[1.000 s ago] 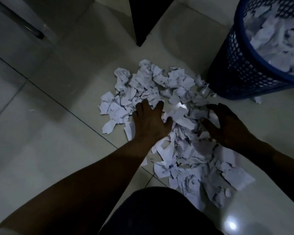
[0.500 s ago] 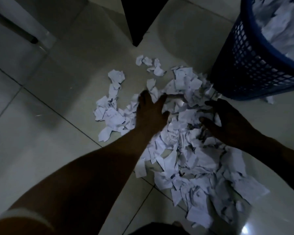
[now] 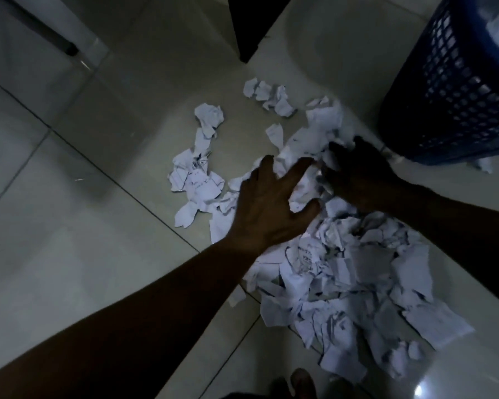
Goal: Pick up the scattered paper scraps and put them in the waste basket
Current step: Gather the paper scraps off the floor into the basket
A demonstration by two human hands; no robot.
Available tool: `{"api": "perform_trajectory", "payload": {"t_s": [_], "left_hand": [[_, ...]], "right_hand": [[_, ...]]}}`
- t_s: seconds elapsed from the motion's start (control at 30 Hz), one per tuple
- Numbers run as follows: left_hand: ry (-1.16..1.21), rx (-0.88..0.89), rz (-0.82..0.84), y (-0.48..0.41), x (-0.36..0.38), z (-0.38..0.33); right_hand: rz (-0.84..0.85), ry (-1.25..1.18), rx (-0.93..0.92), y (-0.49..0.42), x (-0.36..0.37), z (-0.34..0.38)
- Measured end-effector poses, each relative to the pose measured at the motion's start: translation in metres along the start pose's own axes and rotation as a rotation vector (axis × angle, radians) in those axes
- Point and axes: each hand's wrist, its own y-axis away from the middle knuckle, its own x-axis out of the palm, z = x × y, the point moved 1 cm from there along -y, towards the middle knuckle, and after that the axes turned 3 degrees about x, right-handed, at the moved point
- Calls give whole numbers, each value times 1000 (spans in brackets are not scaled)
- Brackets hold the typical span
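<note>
White torn paper scraps [image 3: 343,272] lie in a loose pile on the tiled floor, with smaller clusters at the far end [image 3: 271,96] and to the left [image 3: 196,182]. My left hand [image 3: 271,205] presses on the pile's upper part with spread, fairly straight fingers, and a clump shows between fingers and thumb. My right hand [image 3: 360,174] is close beside it, fingers bent down into the same clump of scraps. The blue mesh waste basket [image 3: 455,90] stands at the upper right, just beyond my right hand, with paper inside.
A dark furniture leg or panel [image 3: 251,27] stands at the top centre beyond the scraps. A thin dark bar [image 3: 67,48] sits at the upper left. One scrap [image 3: 483,165] lies by the basket's base. My foot [image 3: 300,383] shows at the bottom edge.
Both hands have swept toward each other and toward the basket, bunching scraps between them. The left hand moved right, leaving small clusters behind on the left and far side.
</note>
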Motion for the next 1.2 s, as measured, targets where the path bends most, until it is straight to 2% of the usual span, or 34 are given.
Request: {"api": "perform_trajectory", "payload": {"t_s": [0.07, 0.17, 0.27, 0.37, 0.47, 0.57, 0.67, 0.77, 0.83, 0.93, 1.0, 1.07, 1.13, 1.2], "left_hand": [[-45, -2, -6, -12, -6, -3], [-48, -37, -39, -43, -9, -5], [-13, -51, 28, -79, 0, -12], [95, -20, 155, -102, 18, -36], [201, -44, 239, -117, 31, -63], [182, -64, 234, -128, 35, -70], [90, -89, 151, -136, 32, -58], [-30, -135, 69, -142, 19, -44], [-63, -186, 87, -145, 11, -34], [-18, -269, 191, -153, 9, -17], [14, -321, 264, -161, 8, -8], [-5, -345, 345, -163, 14, -5], [-59, -282, 366, -156, 21, -5], [-86, -155, 374, -136, 24, -12]], "right_hand": [[-26, 25, -147, 22, -7, 4], [-137, -91, -203, 49, -16, 0], [-385, -193, -42, 68, -22, -23], [-519, -371, 223, 81, -27, -48], [-551, -394, 205, 84, -34, -62], [-519, -351, 156, 75, -41, -71], [-488, -335, 180, 66, -49, -79], [-542, -293, 287, 68, -59, -84], [-556, -245, 405, 71, -60, -92], [-365, -298, 559, 68, -54, -112], [-283, -287, 481, 64, -49, -118], [-193, -164, 412, 68, -39, -117], [-139, -31, 285, 74, -27, -102], [-99, -29, 121, 81, -24, -76]]}}
